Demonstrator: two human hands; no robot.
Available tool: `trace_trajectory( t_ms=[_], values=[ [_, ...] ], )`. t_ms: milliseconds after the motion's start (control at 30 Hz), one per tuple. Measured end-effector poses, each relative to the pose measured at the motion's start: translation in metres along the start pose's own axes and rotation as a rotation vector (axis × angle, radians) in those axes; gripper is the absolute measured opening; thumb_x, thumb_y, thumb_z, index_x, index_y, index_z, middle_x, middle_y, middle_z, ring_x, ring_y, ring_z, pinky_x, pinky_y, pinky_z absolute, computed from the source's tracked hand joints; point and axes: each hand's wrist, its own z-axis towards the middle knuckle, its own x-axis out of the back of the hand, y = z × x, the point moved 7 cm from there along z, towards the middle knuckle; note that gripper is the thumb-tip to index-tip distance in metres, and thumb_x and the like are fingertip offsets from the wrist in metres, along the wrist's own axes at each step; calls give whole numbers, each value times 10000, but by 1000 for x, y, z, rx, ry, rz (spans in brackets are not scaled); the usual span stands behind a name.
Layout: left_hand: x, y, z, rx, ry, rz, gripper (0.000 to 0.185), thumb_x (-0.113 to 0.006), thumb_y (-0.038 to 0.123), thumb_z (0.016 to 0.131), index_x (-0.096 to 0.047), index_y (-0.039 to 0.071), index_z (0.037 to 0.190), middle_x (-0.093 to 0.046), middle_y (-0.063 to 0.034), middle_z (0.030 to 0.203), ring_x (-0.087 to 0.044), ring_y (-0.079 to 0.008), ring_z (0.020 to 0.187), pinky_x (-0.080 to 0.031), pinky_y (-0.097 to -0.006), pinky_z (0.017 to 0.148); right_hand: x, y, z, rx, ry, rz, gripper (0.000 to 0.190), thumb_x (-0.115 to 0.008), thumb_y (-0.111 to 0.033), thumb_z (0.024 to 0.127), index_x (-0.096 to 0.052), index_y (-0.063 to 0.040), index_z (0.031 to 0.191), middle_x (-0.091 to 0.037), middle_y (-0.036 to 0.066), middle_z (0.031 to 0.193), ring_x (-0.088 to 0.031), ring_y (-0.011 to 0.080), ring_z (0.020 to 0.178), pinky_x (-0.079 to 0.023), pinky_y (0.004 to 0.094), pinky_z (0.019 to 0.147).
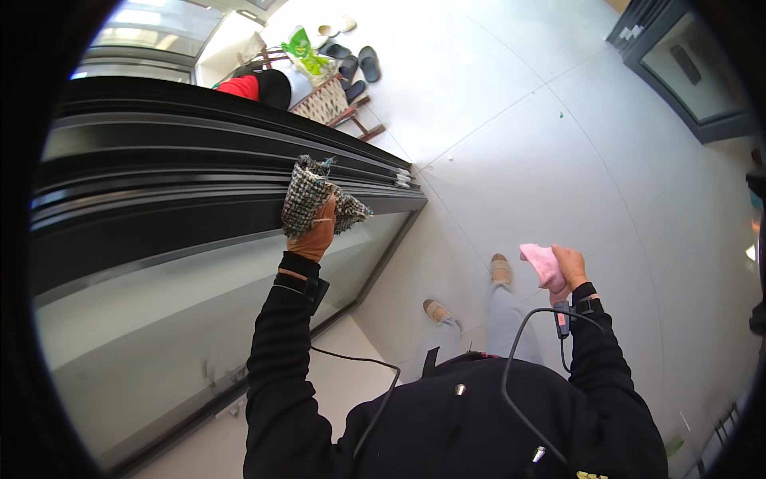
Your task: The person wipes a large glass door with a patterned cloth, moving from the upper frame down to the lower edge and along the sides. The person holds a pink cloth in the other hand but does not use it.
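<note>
My left hand [316,230] grips a folded piece of coarse woven cloth [304,194], grey and teal with frayed edges. The cloth lies against the dark metal frame [227,209] of a glass sliding door, over its grooved edge. To the right, my right hand [570,266] is closed on a pink cloth [544,263] that hangs down above the pale floor. Both wrists carry dark straps, and a black cable runs to a small device at the right wrist.
Beyond the door frame stands a woven-seat chair [323,103] with red and black items and a green-white bag [306,57]. Several shoes and slippers [368,64] lie beside it. Another dark-framed glass panel [688,66] stands at upper right. A cable loops before my body.
</note>
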Motion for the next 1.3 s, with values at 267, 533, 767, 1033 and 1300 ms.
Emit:
trace_trajectory(
  t_ms=[267, 533, 767, 1033, 1300],
  values=[
    [-100, 8, -27, -131, -181, -67, 429, -493, 93, 855, -454, 46, 1279, -462, -122, 1293, -442, -312, 1206, -359, -413, 1010, 10, -36, -25, -82, 31, 30, 480, -580, -443, 805, -600, 23, 690, -601, 193, 654, -527, 271, 576, -440, 387, 588],
    [-199, -10, -88, 93, -486, -631, 409, -369, 126, 935, -386, 26, 1331, -467, -135, 1323, -441, -243, 1235, -366, -337, 1024, -109, -118, -104, -92, -152, 104, 434, -622, -397, 802, -594, 20, 685, -599, 134, 619, -517, 163, 583, -443, 351, 579],
    [-177, -31, -213, -96, -714, 52, 387, -414, 104, 872, -505, 91, 1247, -529, -93, 1286, -484, -231, 1198, -360, -360, 1017, -137, -134, -110, -45, -268, -29, 432, -605, -414, 790, -641, 14, 741, -635, 198, 699, -617, 266, 665, -471, 368, 632],
    [147, -139, -237, 224, -98, 709, 568, -516, 127, 810, -423, 161, 1370, -220, -160, 1495, -232, -439, 1339, -231, -588, 1054, -118, -184, -87, 92, -218, -102, 462, -564, -442, 793, -638, 12, 751, -633, 220, 726, -615, 341, 691, -472, 398, 654],
    [84, -130, -212, 414, 69, 514, 525, -446, 71, 797, -511, 188, 1305, -262, -188, 1473, -238, -444, 1339, -181, -598, 1064, -152, -190, -97, 91, -287, -64, 440, -590, -413, 800, -614, 18, 715, -620, 172, 670, -571, 226, 613, -460, 370, 618]
  ],
)
